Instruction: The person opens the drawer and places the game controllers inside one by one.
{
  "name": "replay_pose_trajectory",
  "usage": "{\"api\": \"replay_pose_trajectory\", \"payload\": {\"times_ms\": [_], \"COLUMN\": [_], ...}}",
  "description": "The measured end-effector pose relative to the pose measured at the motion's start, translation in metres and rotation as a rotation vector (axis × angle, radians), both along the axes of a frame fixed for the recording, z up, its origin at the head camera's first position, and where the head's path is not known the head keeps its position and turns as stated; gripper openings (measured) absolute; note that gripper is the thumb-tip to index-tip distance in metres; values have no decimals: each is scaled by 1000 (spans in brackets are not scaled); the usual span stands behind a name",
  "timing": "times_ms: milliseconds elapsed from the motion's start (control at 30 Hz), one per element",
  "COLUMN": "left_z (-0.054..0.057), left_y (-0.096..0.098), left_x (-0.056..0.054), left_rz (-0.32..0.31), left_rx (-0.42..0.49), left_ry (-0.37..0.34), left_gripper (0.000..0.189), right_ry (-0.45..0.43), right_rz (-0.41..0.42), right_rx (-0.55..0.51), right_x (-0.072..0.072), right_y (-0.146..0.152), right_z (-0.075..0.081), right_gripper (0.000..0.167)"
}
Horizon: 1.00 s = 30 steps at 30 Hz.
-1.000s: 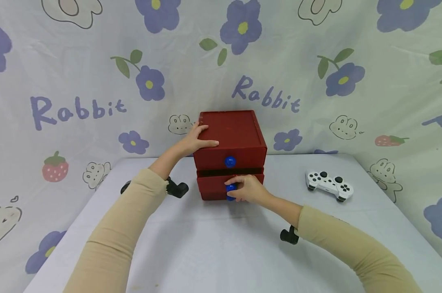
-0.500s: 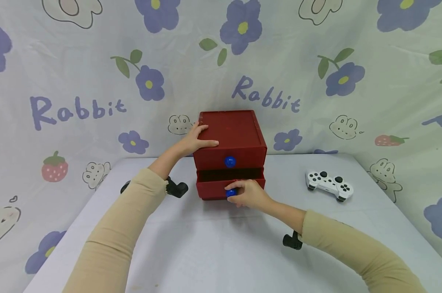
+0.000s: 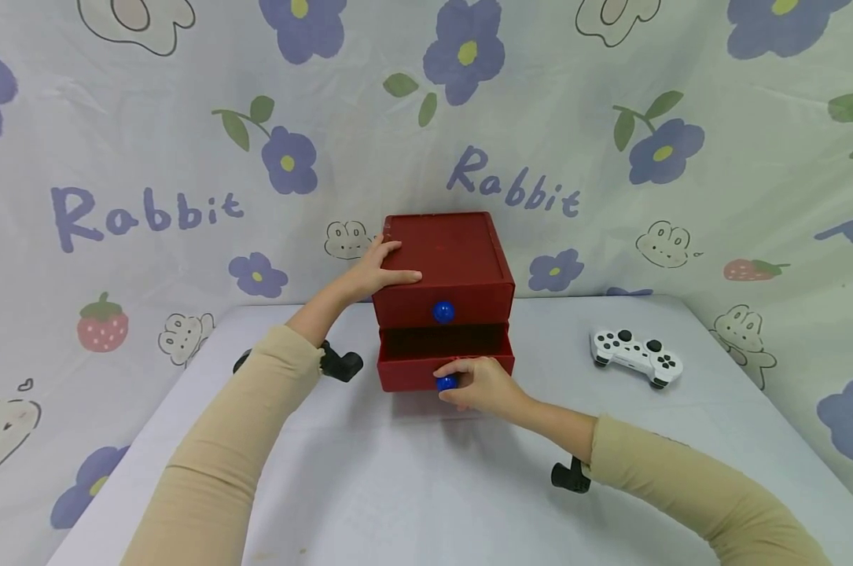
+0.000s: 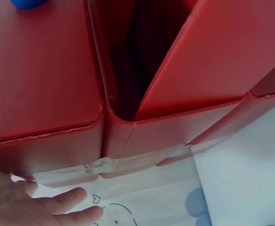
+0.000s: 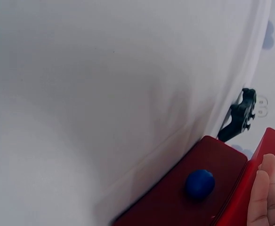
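A red drawer unit (image 3: pixel 443 248) stands at the back of the table, with blue round knobs. Its middle drawer (image 3: pixel 408 375) is pulled out, and the dark inside shows. My right hand (image 3: pixel 486 385) pinches that drawer's blue knob (image 3: pixel 446 382) between thumb and fingers. The upper drawer is closed, its knob (image 3: pixel 443 312) untouched. My left hand (image 3: pixel 378 271), fingers spread, rests on the unit's top left edge; its fingers (image 4: pixel 71 200) lie beside the red side wall in the left wrist view. A lower closed drawer, with its own knob (image 5: pixel 200 183), shows in the right wrist view.
A white game controller (image 3: pixel 636 358) lies on the white-covered table (image 3: pixel 426 487), right of the drawer unit. Behind hangs a patterned cloth (image 3: pixel 369 118) with flowers and rabbits. A black wrist device (image 3: pixel 571 475) sits under the right sleeve.
The middle drawer has slid further out toward me, the right hand moving with its knob. The left hand has stayed on the unit's top left edge.
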<state>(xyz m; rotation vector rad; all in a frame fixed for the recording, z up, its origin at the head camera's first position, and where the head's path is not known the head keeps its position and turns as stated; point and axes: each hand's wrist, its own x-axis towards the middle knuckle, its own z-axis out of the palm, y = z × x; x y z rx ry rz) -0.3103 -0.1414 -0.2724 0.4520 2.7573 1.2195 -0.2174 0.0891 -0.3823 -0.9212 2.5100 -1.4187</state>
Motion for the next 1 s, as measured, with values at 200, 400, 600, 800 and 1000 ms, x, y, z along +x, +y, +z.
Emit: {"api": "replay_pose_trajectory", "payload": {"times_ms": [200, 400, 600, 800, 1000], "left_z": [0, 0, -1, 0, 0], "left_y": [0, 1, 2, 2, 2], "left_x": [1, 1, 1, 2, 2], "left_rz": [3, 8, 7, 11, 11], "left_rx": [4, -1, -1, -5, -12], "left_ry": [-7, -7, -2, -5, -1], "left_gripper": [82, 81, 82, 82, 82], "right_ry": [2, -5, -5, -4, 7], "right_rz": [-3, -1, 7, 20, 24], "right_rx": [2, -3, -3, -5, 3], "right_x": [5, 7, 10, 15, 19], "right_y": [0, 2, 3, 3, 3], "right_z": [-1, -4, -5, -4, -3], "right_gripper": [31, 31, 31, 32, 31]}}
